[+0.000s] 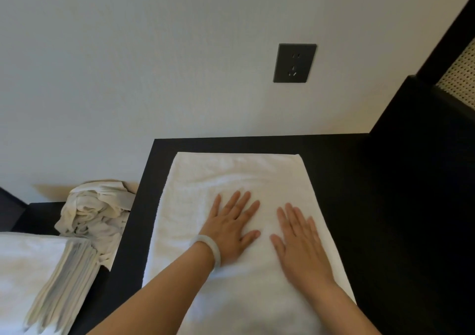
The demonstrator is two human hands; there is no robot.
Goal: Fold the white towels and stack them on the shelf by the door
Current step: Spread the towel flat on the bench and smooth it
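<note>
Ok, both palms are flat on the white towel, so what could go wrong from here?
1. Creases show in the white towel beyond the fingertips of the left hand and right hand; folding now would likely lock them in.
2. Its left edge runs close to the black tabletop edge, so a sideways smoothing stroke might drag it off toward the crumpled cloth heap.
3. The bracelet on the left wrist could snag the terry.
</note>
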